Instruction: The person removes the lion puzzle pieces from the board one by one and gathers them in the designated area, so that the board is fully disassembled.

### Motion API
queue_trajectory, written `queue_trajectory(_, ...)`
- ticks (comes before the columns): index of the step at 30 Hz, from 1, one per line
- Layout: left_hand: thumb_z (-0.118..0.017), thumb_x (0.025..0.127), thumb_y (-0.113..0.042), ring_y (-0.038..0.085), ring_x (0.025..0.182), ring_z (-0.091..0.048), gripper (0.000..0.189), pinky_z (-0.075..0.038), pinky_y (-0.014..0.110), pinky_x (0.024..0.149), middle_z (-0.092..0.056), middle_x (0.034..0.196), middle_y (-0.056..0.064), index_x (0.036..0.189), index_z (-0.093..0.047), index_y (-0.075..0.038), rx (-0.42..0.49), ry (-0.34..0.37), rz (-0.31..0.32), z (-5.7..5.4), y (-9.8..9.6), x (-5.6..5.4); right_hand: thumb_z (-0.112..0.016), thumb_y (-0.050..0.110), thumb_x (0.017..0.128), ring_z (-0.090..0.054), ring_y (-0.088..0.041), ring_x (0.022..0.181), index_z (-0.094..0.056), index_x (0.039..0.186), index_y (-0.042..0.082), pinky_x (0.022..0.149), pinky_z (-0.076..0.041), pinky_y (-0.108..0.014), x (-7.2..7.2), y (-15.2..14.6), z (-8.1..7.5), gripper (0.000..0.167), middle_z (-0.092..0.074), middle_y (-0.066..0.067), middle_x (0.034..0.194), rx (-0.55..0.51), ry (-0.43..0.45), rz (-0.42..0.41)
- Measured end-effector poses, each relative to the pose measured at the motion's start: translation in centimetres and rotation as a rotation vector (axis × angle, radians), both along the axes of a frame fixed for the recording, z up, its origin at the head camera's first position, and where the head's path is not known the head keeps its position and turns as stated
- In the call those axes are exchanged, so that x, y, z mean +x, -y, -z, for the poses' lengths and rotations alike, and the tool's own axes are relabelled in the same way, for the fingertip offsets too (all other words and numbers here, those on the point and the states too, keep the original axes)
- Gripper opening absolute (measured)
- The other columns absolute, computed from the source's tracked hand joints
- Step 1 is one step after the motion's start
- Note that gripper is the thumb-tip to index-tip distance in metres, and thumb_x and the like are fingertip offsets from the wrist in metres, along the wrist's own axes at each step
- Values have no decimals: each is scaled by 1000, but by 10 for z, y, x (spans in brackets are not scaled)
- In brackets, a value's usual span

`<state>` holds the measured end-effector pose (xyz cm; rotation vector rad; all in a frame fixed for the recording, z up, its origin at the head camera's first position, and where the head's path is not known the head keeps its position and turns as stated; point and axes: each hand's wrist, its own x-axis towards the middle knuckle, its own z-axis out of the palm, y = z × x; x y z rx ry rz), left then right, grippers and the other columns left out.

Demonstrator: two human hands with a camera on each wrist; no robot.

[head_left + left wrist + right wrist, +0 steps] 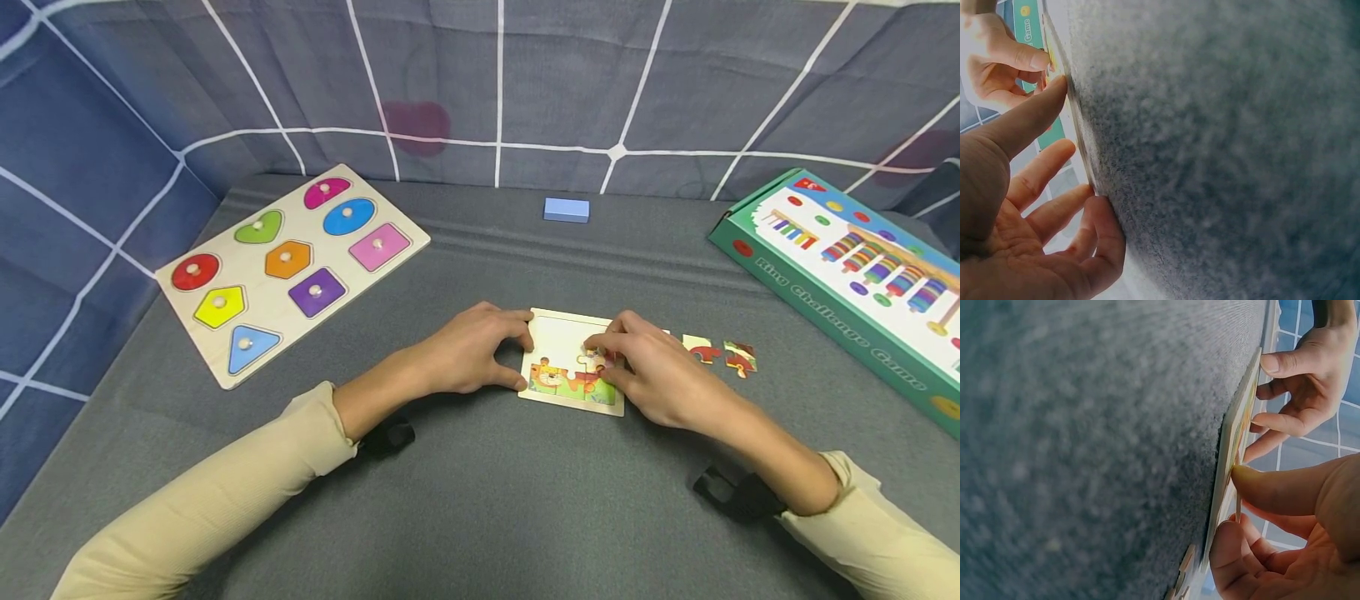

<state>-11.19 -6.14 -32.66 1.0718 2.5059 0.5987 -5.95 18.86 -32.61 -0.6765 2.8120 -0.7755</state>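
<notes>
A small wooden puzzle board [566, 326] lies flat on the grey cloth, its lower part filled with pieces that form a cartoon animal picture. My left hand [474, 348] rests at its left edge, thumb near the lower left corner and fingertips higher along that edge. The right hand [660, 371] pinches a puzzle piece [1239, 506] between thumb and fingers, over the board's right side. In the head view those fingers partly cover the piece. The right wrist view shows it edge-on, tilted against the board's surface.
More loose puzzle pieces [701, 349] lie right of the board, partly behind the right hand. A wooden shape board [292, 287] with knobbed pieces is at the left. At the back sits a blue block [567, 210]; a green game box [840, 325] stands at the right.
</notes>
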Motion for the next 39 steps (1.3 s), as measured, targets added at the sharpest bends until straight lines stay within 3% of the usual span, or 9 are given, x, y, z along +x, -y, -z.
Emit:
queue_trajectory(14, -84, 80, -29, 30, 131, -45, 37, -34, 41, 109, -48, 148, 10, 109, -70, -12, -3, -2, -1, 0, 0, 0, -70, 2, 90, -49, -15, 80, -69, 118, 5, 66, -40, -32, 3, -4, 0, 29, -54, -6, 105, -52, -63, 12)
queue_trajectory(22, -84, 80, -29, 30, 130, -46, 37, -34, 40, 108, -48, 148, 10, 109, -70, -12, 0, -4, -1, 0, -1, 0, -72, 6, 89, -52, -10, 82, -69, 119, 10, 64, -44, -29, 6, -19, -8, 30, -56, 2, 102, -107, -89, 21)
queue_trajectory(39, -84, 79, -30, 28, 131, -46, 37, -32, 39, 109, -48, 147, 11, 108, -70, -12, 7, -12, 11, 1, 0, -1, -75, 12, 88, -50, -3, 75, -68, 117, 13, 61, -44, -24, 11, -36, -6, 30, -54, 10, 94, -86, -130, -64)
